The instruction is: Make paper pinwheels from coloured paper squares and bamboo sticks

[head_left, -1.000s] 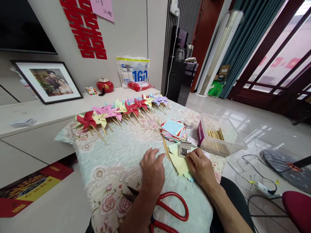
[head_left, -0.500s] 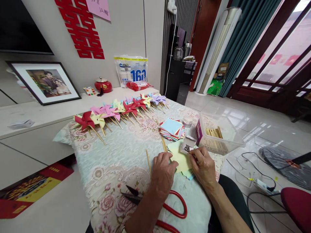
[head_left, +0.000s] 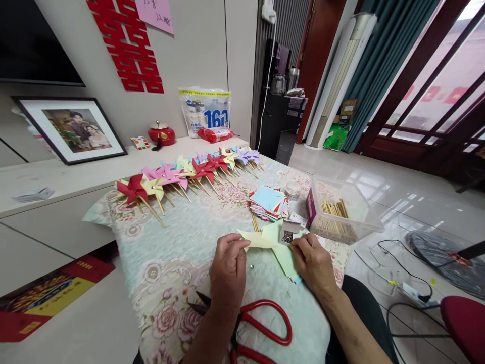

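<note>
One pair of scissors (head_left: 265, 331), one small box (head_left: 292, 227) — one clear plastic tub (head_left: 367, 218).

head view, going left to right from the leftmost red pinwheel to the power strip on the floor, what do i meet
Leftmost red pinwheel → left hand → stack of coloured paper squares → right hand → white power strip

On the bench (head_left: 182, 237), pinwheels (head_left: 204, 169) lay in a row along the far left side, before a cabinet (head_left: 83, 174) that bore, left to right, a picture frame (head_left: 74, 130), a pot (head_left: 162, 135) and a bag (head_left: 206, 114). Nearer and rightward sat a paper stack (head_left: 269, 199), a jar (head_left: 292, 190) and, rightmost, a container (head_left: 364, 220) with sticks (head_left: 333, 208) inside. Before these, a box (head_left: 292, 230) lay over cut sheets (head_left: 285, 258); scissors (head_left: 262, 329) lay nearest of all.
</note>
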`<state>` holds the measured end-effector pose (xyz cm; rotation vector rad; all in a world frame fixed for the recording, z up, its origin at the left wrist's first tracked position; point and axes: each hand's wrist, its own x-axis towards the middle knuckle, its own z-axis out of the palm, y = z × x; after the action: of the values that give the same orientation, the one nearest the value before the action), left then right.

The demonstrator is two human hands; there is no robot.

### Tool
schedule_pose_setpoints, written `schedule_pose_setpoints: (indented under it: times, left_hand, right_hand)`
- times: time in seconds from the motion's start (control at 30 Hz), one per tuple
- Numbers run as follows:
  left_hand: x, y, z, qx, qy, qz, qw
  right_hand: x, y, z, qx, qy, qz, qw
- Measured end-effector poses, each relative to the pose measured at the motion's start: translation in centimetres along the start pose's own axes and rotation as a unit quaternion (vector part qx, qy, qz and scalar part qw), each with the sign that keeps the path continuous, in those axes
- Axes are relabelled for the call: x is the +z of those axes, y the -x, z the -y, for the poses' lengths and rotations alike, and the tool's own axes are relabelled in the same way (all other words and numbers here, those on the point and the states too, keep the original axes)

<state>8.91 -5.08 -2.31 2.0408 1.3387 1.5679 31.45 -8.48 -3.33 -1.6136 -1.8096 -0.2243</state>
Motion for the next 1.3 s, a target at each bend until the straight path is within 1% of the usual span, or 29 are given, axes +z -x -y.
schedule_pose_setpoints:
  times: [0.03,0.1,0.17,0.23,0.27,0.33,0.4,0.43,0.47,0.5,0.53,0.57,0.63,0.7,0.77,0.8,0.83,0.87,0.9,0.97,1.0,1.03,1.07,1.1,1.13,1.17,1.3]
  left_hand:
    - [-0.1,0.0,0.0,-0.008,0.015,-0.003,1.000]
    - [-0.2,0.0,0.0,-0.019,0.041,-0.005,0.999]
    - [-0.2,0.0,0.0,-0.031,0.064,-0.014,0.997]
    - [-0.2,0.0,0.1,-0.047,0.088,-0.037,0.994]
    - [-0.2,-0.1,0.2,-0.055,0.097,-0.052,0.992]
    - [-0.3,-0.2,0.3,-0.067,0.105,-0.077,0.989]
    - [-0.7,-0.2,0.5,-0.064,0.095,-0.089,0.990]
    - [-1.0,-0.2,0.6,-0.057,0.084,-0.090,0.991]
    - [-1.4,-0.1,0.7,-0.051,0.070,-0.089,0.992]
    - [-1.8,0.1,0.7,-0.045,0.055,-0.084,0.994]
    - [-2.2,0.3,0.7,-0.042,0.040,-0.080,0.995]
    - [-2.6,0.6,0.6,-0.040,0.027,-0.075,0.996]
    - [-3.4,1.2,0.3,-0.035,0.013,-0.065,0.997]
    - [-3.7,2.0,0.0,-0.031,0.022,-0.056,0.998]
    - [-3.7,2.7,-0.3,-0.064,0.064,-0.061,0.994]
    - [-3.6,2.9,-0.5,-0.100,0.098,-0.072,0.988]
    - [-3.5,3.1,-0.7,-0.148,0.135,-0.084,0.976]
    - [-3.3,3.2,-0.8,-0.205,0.175,-0.098,0.958]
    - [-3.2,3.2,-1.0,-0.263,0.215,-0.110,0.934]
    - [-3.3,2.9,-1.5,-0.364,0.303,-0.117,0.873]
    - [-3.4,2.7,-1.8,-0.397,0.355,-0.113,0.839]
    - [-3.5,2.5,-2.0,-0.416,0.410,-0.101,0.805]
    - [-3.6,2.3,-2.2,-0.425,0.457,-0.088,0.776]
    - [-3.8,2.1,-2.4,-0.428,0.493,-0.072,0.754]
    - [-3.9,2.0,-2.5,-0.429,0.516,-0.054,0.740]
    - [-3.9,2.0,-2.6,-0.428,0.527,-0.038,0.733]
    - [-3.6,2.3,-2.6,-0.421,0.520,0.011,0.743]
  right_hand:
    - [-0.1,0.0,0.1,-0.001,-0.002,0.002,1.000]
    - [-0.3,0.0,0.6,0.004,-0.020,-0.015,1.000]
    - [-0.5,-0.3,1.4,0.021,-0.062,-0.030,0.997]
    - [-0.6,-0.8,2.4,0.057,-0.132,-0.014,0.989]
    - [-0.7,-1.2,3.0,0.079,-0.182,0.014,0.980]
    - [-0.6,-2.2,4.2,0.122,-0.290,0.089,0.945]
    - [-0.3,-3.3,5.3,0.147,-0.378,0.170,0.898]
    - [-0.1,-3.8,5.8,0.152,-0.406,0.204,0.878]
    - [0.3,-4.2,6.3,0.154,-0.427,0.229,0.861]
    - [0.7,-4.6,6.7,0.152,-0.445,0.240,0.849]
    - [1.1,-4.8,7.1,0.149,-0.461,0.237,0.842]
    - [1.6,-4.9,7.4,0.143,-0.473,0.221,0.841]
    - [2.4,-4.7,7.9,0.125,-0.478,0.170,0.853]
    - [2.8,-4.2,8.1,0.106,-0.463,0.134,0.870]
    - [2.8,-3.6,8.0,0.094,-0.452,0.115,0.879]
    - [2.7,-3.3,7.9,0.091,-0.453,0.106,0.881]
    - [2.6,-3.1,7.8,0.089,-0.455,0.097,0.881]
    - [2.4,-2.9,7.7,0.086,-0.458,0.087,0.881]
    - [2.3,-2.8,7.5,0.082,-0.459,0.078,0.881]
    - [2.1,-2.6,7.4,0.074,-0.457,0.067,0.884]
    - [2.0,-2.6,7.4,0.070,-0.457,0.064,0.885]
    - [1.9,-2.5,7.5,0.067,-0.458,0.063,0.884]
    - [1.9,-2.5,7.6,0.066,-0.461,0.066,0.882]
    - [1.8,-2.4,7.7,0.068,-0.467,0.071,0.879]
    - [1.8,-2.3,7.8,0.073,-0.474,0.079,0.874]
    - [1.7,-2.3,7.9,0.080,-0.483,0.088,0.868]
    - [1.6,-2.1,8.3,0.111,-0.517,0.132,0.838]
